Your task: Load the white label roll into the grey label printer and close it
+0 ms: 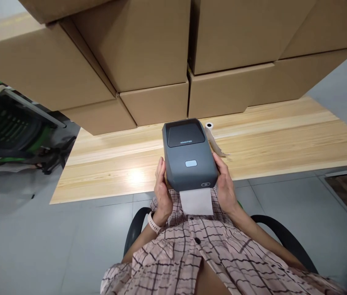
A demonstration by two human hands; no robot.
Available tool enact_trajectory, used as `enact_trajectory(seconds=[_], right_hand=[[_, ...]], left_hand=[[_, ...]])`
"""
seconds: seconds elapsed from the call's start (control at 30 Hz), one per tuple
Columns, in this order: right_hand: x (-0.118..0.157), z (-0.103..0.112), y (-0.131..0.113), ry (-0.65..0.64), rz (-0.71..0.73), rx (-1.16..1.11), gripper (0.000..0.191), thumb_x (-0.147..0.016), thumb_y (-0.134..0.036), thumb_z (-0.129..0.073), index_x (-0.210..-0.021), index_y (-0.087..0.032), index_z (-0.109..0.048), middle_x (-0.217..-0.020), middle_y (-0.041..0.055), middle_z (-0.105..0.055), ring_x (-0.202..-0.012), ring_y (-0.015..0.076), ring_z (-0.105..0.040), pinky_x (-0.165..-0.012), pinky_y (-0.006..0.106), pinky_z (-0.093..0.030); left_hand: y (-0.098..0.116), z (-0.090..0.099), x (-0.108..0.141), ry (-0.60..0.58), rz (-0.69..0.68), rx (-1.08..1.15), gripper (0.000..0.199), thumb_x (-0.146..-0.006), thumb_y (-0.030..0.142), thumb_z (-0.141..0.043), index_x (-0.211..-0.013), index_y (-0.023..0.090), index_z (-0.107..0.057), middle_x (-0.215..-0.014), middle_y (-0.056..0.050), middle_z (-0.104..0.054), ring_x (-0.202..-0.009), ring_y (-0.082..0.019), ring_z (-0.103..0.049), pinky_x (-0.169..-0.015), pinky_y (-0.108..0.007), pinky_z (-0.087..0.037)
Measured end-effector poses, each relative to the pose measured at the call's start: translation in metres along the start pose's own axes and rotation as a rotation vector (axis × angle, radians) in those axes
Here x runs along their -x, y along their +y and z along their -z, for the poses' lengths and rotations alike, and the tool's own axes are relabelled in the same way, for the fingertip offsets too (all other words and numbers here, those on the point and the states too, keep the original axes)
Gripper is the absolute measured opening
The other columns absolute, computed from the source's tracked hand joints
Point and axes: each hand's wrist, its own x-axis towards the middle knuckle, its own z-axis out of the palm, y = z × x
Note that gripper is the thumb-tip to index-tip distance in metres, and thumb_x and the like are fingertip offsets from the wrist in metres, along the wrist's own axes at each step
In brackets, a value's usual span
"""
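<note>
White paper (pixel 196 202) hangs at six o'clock from the label printer (pixel 190 174), clamped between left hand (pixel 163 192) and right hand (pixel 225 186), seemingly over the near edge of the wooden table (pixel 284 139). Tabletop stretches toward three and nine; paper roll (pixel 212 139) at one, cardboard boxes (pixel 155 104), insides hidden, at twelve.

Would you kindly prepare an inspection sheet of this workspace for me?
Surface: light wood-grain table.
Job's things: dark gray printer, with white paper hanging from its front.
Clutter: small paper roll with a trailing strip, right of the printer; cardboard boxes stacked along the far side.
Hands: left hand and right hand hold the printer's opposite sides.
Cables: nothing seen.
Surroundings: gray floor; black chair at left.
</note>
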Motion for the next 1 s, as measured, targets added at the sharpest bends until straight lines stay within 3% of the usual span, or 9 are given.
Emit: enact_trajectory(seconds=[0.17, 0.3, 0.4, 0.53, 0.63, 0.73, 0.87, 1.0], right_hand=[[-0.015, 0.008, -0.025, -0.01, 0.12, 0.161, 0.071, -0.106, -0.072, -0.016, -0.168, -0.041, -0.034, -0.173, 0.0036, -0.039, -0.163, 0.0345, -0.029, -0.133, 0.066, -0.021], [-0.065, 0.009, -0.054, 0.055, 0.357, 0.32, 0.085, -0.1, -0.083, -0.008, -0.167, -0.037, -0.034, -0.17, 0.007, -0.041, -0.165, 0.0382, -0.023, -0.132, 0.071, -0.014], [-0.118, 0.007, -0.072, 0.1, 0.51, 0.399, 0.089, -0.099, -0.084, -0.006, -0.162, -0.03, -0.039, -0.166, 0.009, -0.047, -0.164, 0.0354, -0.027, -0.132, 0.067, -0.014], [-0.184, -0.001, -0.086, 0.086, 0.522, 0.384, 0.09, -0.099, -0.085, -0.01, -0.159, -0.025, -0.04, -0.162, 0.0117, -0.052, -0.154, 0.031, -0.046, -0.128, 0.056, -0.033], [-0.223, -0.007, -0.088, 0.042, 0.473, 0.356, 0.081, -0.102, -0.081, -0.017, -0.16, -0.028, -0.035, -0.166, 0.0089, -0.047, -0.153, 0.0277, -0.048, -0.126, 0.049, -0.038], [-0.251, -0.013, -0.084, 0.023, 0.422, 0.362, 0.073, -0.106, -0.075, -0.02, -0.158, -0.027, -0.034, -0.166, 0.0078, -0.047, -0.151, 0.0256, -0.05, -0.127, 0.05, -0.038], [-0.264, -0.012, -0.082, -0.024, 0.374, 0.334, 0.068, -0.106, -0.074, -0.026, -0.16, -0.034, -0.032, -0.167, 0.0046, -0.047, -0.153, 0.0258, -0.049, -0.128, 0.05, -0.038], [-0.235, -0.002, -0.091, 0.065, 0.473, 0.343, 0.074, -0.103, -0.07, -0.041, -0.165, -0.033, -0.026, -0.174, 0.0042, -0.035, -0.16, 0.0267, -0.036, -0.13, 0.05, -0.036]], left_hand=[[0.015, 0.004, -0.025, -0.006, -0.106, -0.103, 0.067, -0.108, 0.066, -0.015, -0.159, 0.039, -0.05, -0.176, 0.003, -0.035, -0.169, -0.026, -0.018, -0.14, -0.053, -0.012], [0.031, 0.009, -0.071, -0.024, -0.212, -0.064, 0.061, -0.109, 0.065, -0.024, -0.151, 0.04, -0.061, -0.169, 0.004, -0.048, -0.165, -0.026, -0.03, -0.139, -0.052, -0.017], [0.035, 0.012, -0.104, -0.038, -0.097, 0.031, 0.052, -0.106, 0.061, -0.044, -0.145, 0.033, -0.066, -0.16, -0.002, -0.059, -0.157, -0.027, -0.045, -0.133, -0.05, -0.034], [0.026, 0.01, -0.122, -0.132, 0.145, 0.003, 0.062, -0.092, 0.046, -0.073, -0.15, 0.027, -0.06, -0.163, -0.01, -0.055, -0.155, -0.032, -0.048, -0.128, -0.053, -0.039], [0.015, 0.006, -0.12, -0.278, 0.192, -0.008, 0.075, -0.087, 0.033, -0.077, -0.156, 0.027, -0.051, -0.167, -0.013, -0.049, -0.154, -0.034, -0.047, -0.125, -0.055, -0.041], [0.009, 0.004, -0.115, -0.324, 0.17, -0.008, 0.082, -0.084, 0.022, -0.073, -0.16, 0.03, -0.044, -0.169, -0.012, -0.046, -0.151, -0.033, -0.049, -0.121, -0.052, -0.045], [0.009, 0.003, -0.115, -0.279, 0.217, -0.034, 0.085, -0.079, 0.013, -0.066, -0.159, 0.029, -0.046, -0.163, -0.012, -0.053, -0.141, -0.032, -0.057, -0.113, -0.052, -0.051], [0.013, 0.001, -0.117, -0.238, 0.244, -0.097, 0.088, -0.072, 0.01, -0.064, -0.157, 0.029, -0.05, -0.16, -0.011, -0.057, -0.13, -0.033, -0.065, -0.102, -0.051, -0.057]])
